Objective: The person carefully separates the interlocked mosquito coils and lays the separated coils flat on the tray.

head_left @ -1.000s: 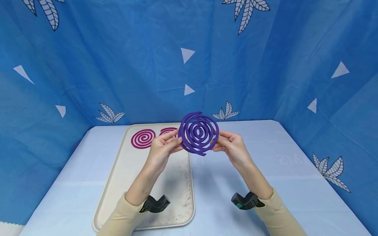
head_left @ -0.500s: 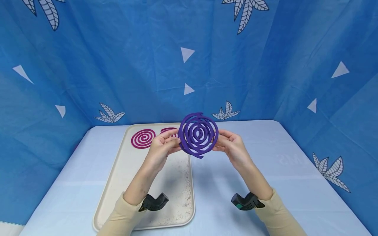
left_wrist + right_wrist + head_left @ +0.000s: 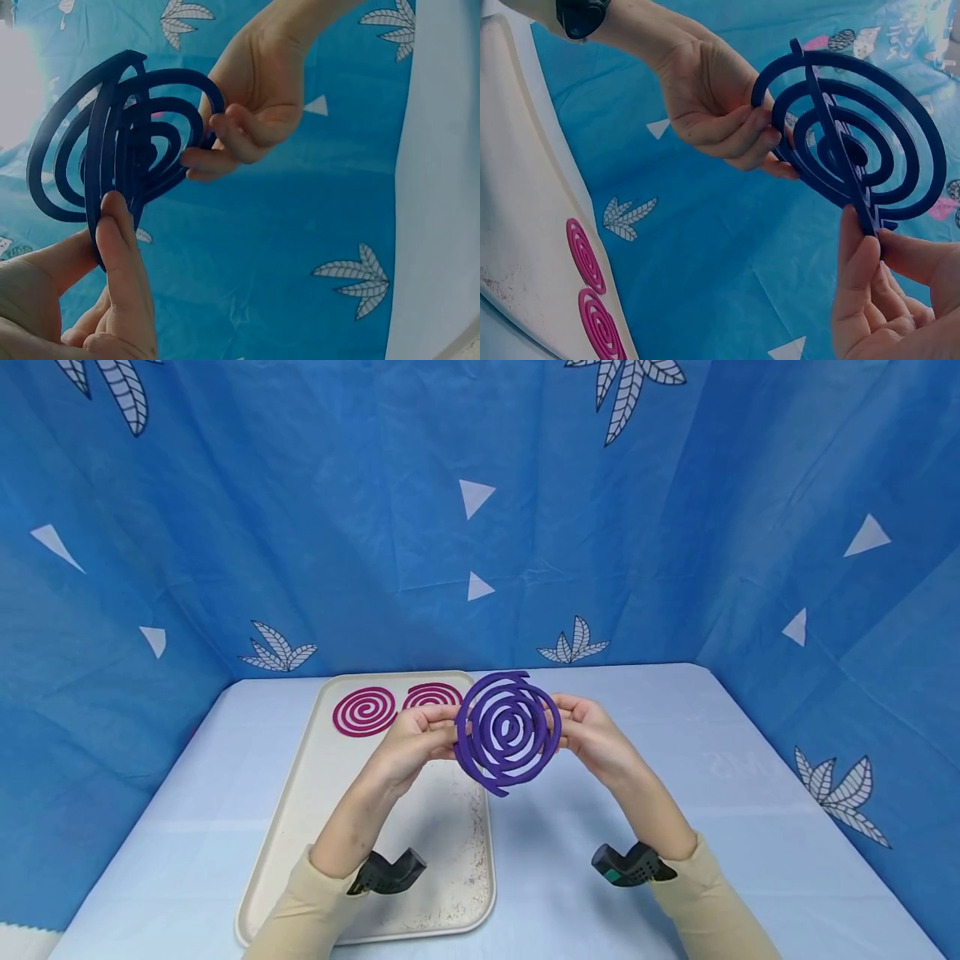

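Note:
Two purple mosquito coils (image 3: pixel 557 720) are held up above the table in the head view, still interlocked. In the left wrist view the two coils (image 3: pixel 94 154) stand at an angle and cross each other, their rings partly pulled apart. My left hand (image 3: pixel 408 745) pinches one edge between thumb and fingers, on the left. Opposite it, the right hand (image 3: pixel 597 737) grips the other edge; some of its fingertips are hidden behind the rings. Both hands (image 3: pixel 720 105) also show in the right wrist view, at the coils' rims.
A cream tray (image 3: pixel 315 827) with brown specks lies on the pale table (image 3: pixel 585 910), below and left of the hands. Two magenta coils (image 3: pixel 364 712) rest side by side at its far end. A blue patterned curtain (image 3: pixel 360 527) closes off the back and sides.
The purple coils have come down slightly and turned, their outer ends now lying differently. Both hands have shifted a little, and more of the second magenta coil shows.

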Demonstrator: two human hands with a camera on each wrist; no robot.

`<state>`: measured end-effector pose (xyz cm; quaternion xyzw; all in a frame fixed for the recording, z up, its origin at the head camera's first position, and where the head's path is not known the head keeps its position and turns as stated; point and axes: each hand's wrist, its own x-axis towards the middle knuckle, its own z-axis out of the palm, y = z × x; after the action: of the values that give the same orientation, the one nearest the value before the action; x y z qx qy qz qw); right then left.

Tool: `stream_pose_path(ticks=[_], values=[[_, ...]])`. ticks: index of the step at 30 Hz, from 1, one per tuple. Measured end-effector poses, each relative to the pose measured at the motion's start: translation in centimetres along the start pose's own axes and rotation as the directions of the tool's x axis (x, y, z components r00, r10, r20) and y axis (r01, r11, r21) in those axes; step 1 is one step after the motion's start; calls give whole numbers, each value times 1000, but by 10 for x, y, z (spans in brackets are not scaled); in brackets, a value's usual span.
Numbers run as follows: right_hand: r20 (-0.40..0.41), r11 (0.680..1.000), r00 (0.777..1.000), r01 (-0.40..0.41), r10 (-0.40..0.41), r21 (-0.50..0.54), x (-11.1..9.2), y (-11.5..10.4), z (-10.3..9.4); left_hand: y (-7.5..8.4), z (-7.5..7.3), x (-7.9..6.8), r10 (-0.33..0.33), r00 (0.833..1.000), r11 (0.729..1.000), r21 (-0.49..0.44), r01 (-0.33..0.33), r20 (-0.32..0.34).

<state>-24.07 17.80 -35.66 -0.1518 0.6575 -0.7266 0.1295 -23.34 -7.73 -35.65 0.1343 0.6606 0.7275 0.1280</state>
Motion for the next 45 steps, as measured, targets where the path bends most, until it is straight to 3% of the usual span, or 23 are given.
stream_pose_path(ticks=[8, 15, 20, 24, 31, 35, 41, 45], values=[[-47, 995, 994, 100, -99, 12, -1, 1, 0, 1, -2, 2, -2, 1000, 999, 35, 3, -25], [-102, 993, 988, 114, -114, -6, -2, 2, 4, 3, -5, 2, 17, 1000, 997, 74, -16, -18], [30, 998, 997, 67, -67, -11, -3, 5, 4, 4, -5, 0, 29, 996, 989, 143, -41, 80], [169, 997, 985, 34, -21, -72, -2, 7, 1, 4, -3, -1, 14, 993, 983, 179, -35, 119], [220, 993, 975, 59, -35, -102, -2, 5, -2, 6, -3, -2, 5, 991, 980, 197, -31, 132], [174, 994, 983, 67, -51, -83, -4, 3, -3, 6, -4, -1, 24, 996, 981, 187, -39, 80], [88, 999, 996, 20, -16, -39, -3, 1, -2, 4, -8, 2, 47, 993, 989, 146, -31, -111], [35, 999, 999, -2, 1, 35, -3, -1, 2, 4, -8, 4, 20, 991, 999, 53, -13, -133]])
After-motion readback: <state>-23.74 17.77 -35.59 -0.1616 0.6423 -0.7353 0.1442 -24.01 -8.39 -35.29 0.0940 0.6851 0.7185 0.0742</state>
